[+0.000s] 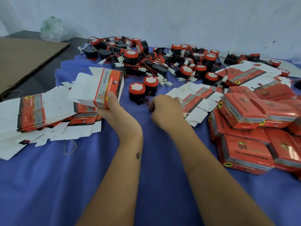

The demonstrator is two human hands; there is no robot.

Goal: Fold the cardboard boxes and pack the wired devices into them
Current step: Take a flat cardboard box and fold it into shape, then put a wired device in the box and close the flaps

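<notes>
Left hand [108, 110] gripping half-folded box [104, 86], thumb on its red face, long axis tilting up and away, open flaps leftward. Right hand [164, 110] curled, knuckles up, contents unseen, beside nearest wired device [137, 92]; device pile [162, 61] beyond.

Soft, even, bluish light; faint shadows, wide-angle bending and blur at edges.

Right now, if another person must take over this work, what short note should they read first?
Left hand holds an opened box, flaps not yet closed. Right hand is curled at the wire of the nearest horn; whether it grips the wire I cannot tell.
Loose horns lie at the back, flat boxes on the left.
Done: closed boxes piled on the right.
Left: put the horn in, close the box, continue.
</notes>
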